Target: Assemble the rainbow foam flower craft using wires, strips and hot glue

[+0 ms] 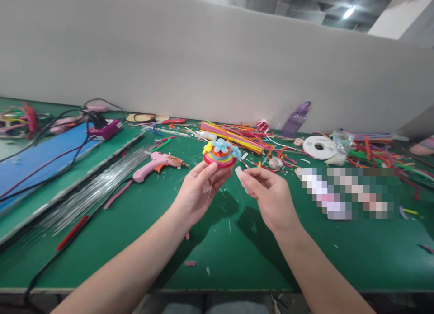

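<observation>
My left hand [200, 187] holds up a small round pipe-cleaner craft [220, 155], a red, orange and yellow coil topped with pale blue and yellow flowers. Its fingers pinch the coil from below. Just to the right, my right hand [267, 192] is closed around a small whitish piece [239, 173] near the craft's edge. A thin clear strand seems to run between the two hands. Both hands hover above the green table [210, 246].
A pink glue gun [156, 164] lies left of the hands beside a bundle of silver wires [98, 187]. Behind are loose coloured pipe cleaners [233, 135], a white tape roll [318, 147], a purple bottle [295, 119], a power strip [106, 128] with black cables and a blue board [37, 158].
</observation>
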